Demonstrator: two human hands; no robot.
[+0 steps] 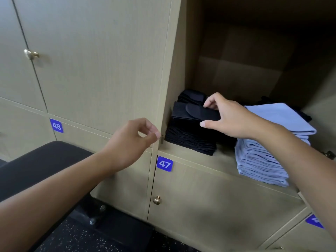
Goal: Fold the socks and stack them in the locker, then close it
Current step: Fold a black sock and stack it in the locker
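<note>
A person reaches into an open locker [181, 57], the right hand [231, 120] pinching a folded black sock [192, 111] between thumb and fingers atop a stack of black socks [189, 137] at the compartment's left side. The left hand [131, 140] hovers just outside the locker's left edge, fingers loosely curled, holding nothing. A pile of folded blue cloths [263, 160] sits to the right of the socks. Below, a closed door bears the number 47 [164, 164].

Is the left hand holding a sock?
No: the left hand hangs empty by the locker edge, while the right hand grips the black sock.
</note>
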